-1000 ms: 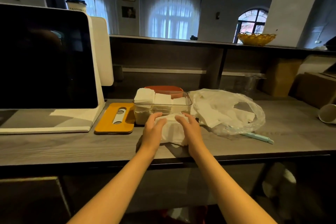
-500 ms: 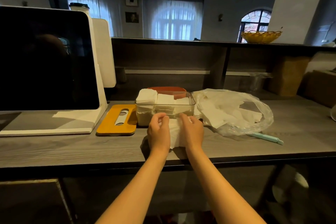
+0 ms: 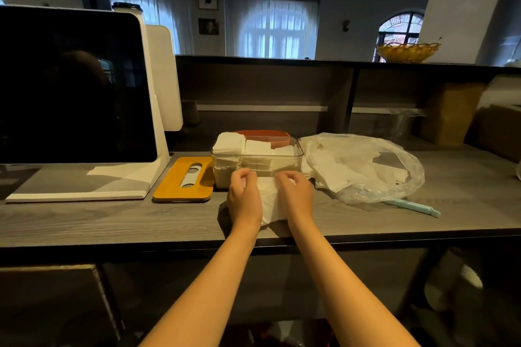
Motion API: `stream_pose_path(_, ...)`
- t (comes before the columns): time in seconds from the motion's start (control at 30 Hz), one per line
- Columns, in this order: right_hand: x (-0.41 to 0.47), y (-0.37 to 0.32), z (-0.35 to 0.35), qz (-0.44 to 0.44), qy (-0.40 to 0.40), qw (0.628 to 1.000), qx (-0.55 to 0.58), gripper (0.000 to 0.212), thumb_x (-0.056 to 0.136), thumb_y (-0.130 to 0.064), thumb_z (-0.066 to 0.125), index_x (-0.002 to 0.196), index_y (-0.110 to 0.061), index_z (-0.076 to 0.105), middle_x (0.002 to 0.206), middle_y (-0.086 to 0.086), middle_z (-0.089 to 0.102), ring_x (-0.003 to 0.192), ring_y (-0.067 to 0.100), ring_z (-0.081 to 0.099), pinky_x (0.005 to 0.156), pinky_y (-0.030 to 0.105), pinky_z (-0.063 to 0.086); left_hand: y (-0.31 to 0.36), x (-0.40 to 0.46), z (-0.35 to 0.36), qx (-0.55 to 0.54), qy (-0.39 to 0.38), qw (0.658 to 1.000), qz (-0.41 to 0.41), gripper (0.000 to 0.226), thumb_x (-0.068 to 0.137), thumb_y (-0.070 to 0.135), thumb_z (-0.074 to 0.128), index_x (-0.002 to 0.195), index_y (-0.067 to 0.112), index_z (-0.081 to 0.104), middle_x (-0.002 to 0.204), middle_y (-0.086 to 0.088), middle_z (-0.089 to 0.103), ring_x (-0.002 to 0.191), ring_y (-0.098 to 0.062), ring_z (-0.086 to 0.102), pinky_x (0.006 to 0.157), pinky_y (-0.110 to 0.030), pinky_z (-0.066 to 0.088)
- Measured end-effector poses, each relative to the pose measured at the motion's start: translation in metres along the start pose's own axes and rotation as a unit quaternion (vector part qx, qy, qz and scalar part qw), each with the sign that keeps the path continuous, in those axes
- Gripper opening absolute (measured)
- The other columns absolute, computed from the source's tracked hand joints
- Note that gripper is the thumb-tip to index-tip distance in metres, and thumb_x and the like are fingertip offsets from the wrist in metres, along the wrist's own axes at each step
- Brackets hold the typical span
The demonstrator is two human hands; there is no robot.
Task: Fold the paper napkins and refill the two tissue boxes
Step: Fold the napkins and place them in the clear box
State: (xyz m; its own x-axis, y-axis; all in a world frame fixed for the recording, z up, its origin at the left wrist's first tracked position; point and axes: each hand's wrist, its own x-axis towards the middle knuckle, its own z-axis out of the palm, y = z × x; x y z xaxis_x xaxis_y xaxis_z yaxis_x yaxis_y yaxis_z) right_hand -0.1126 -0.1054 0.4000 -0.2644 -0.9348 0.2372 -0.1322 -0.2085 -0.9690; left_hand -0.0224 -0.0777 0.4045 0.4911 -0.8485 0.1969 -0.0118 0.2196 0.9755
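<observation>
- Your left hand (image 3: 244,198) and right hand (image 3: 296,196) lie side by side on one white napkin (image 3: 270,201) near the desk's (image 3: 84,222) front edge, about mid-length.
- Both hands have fingers curled at the napkin's far edge; each pinches a fold of paper there. Palms cover its left and right parts; a crumpled strip shows between them.
- The napkin rests flat on the desk; its near edge stops just short of the front edge.
- A clear box (image 3: 257,162) stands just behind your fingertips, touching or nearly touching the napkin's far edge; you cannot tell which. It holds stacked folded napkins, the left stack rising above the rim.
- A red box (image 3: 265,136) sits directly behind the clear one, mostly hidden.
- A yellow lid (image 3: 184,180) with an oval slot lies flat just left of the clear box.
- A screen (image 3: 73,84) on a white stand occupies the desk's left part, base beside the lid.
- A plastic bag (image 3: 366,166) with loose white napkins lies right of the clear box, close to your right hand.
- A pale blue pen (image 3: 411,207) lies by the bag's near right side, partly under it.
- A yellow basket (image 3: 407,51) stands on the upper shelf, far right.
</observation>
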Motion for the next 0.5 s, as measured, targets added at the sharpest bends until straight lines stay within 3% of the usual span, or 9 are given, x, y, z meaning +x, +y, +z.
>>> stream_pose_path(0.07,0.0004,0.0001,0.0004,0.006,0.001,1.000,-0.008,0.011,0.092,-0.022,0.061,0.099,-0.016,0.068,0.091,-0.007,0.065,0.088,0.010,0.060,0.067,0.022,0.043,-0.0005,-0.0012,0.0015,0.003,-0.035,0.999,0.011,0.025,0.102,0.030,0.052,0.125,0.022,0.057,0.113,0.003,0.060,0.101,-0.012,0.057,0.074,-0.025,0.046)
stream_pose_path(0.13,0.0007,0.0010,-0.0011,0.014,0.024,1.000,-0.003,0.012,0.093,-0.023,0.060,0.094,-0.015,0.068,0.088,-0.004,0.065,0.085,0.013,0.059,0.064,0.024,0.041,-0.0018,-0.0005,0.0015,0.036,-0.023,0.999,0.016,0.024,0.102,0.026,0.053,0.124,0.021,0.057,0.114,0.003,0.059,0.100,-0.012,0.055,0.072,-0.023,0.045)
stream_pose_path(0.27,-0.0025,0.0004,0.0009,-0.003,-0.008,1.000,0.003,0.030,0.092,-0.027,0.062,0.066,-0.012,0.058,0.065,0.001,0.056,0.063,0.014,0.049,0.059,0.027,0.036,-0.0023,0.0003,0.0000,0.012,0.012,1.000,-0.003,0.020,0.104,0.030,0.046,0.118,0.022,0.058,0.111,0.000,0.060,0.099,-0.015,0.056,0.073,-0.027,0.046)
stream_pose_path(0.4,-0.0007,0.0008,-0.0026,0.020,0.041,0.998,0.033,0.017,0.093,-0.017,0.058,0.084,-0.005,0.066,0.078,0.000,0.060,0.077,0.014,0.054,0.064,0.025,0.040,-0.0028,0.0002,-0.0009,0.026,0.048,0.998,0.006,0.019,0.105,0.025,0.044,0.118,0.021,0.058,0.104,0.003,0.059,0.090,-0.008,0.055,0.073,-0.026,0.046)
stream_pose_path(0.5,-0.0011,-0.0011,-0.0022,0.010,0.004,0.999,0.037,0.015,0.093,-0.021,0.060,0.089,-0.010,0.069,0.085,-0.001,0.065,0.082,0.013,0.058,0.070,0.026,0.044,-0.0019,-0.0010,-0.0013,0.014,0.021,1.000,0.002,0.019,0.104,0.032,0.045,0.109,0.022,0.060,0.099,0.002,0.062,0.093,-0.015,0.059,0.079,-0.034,0.051)
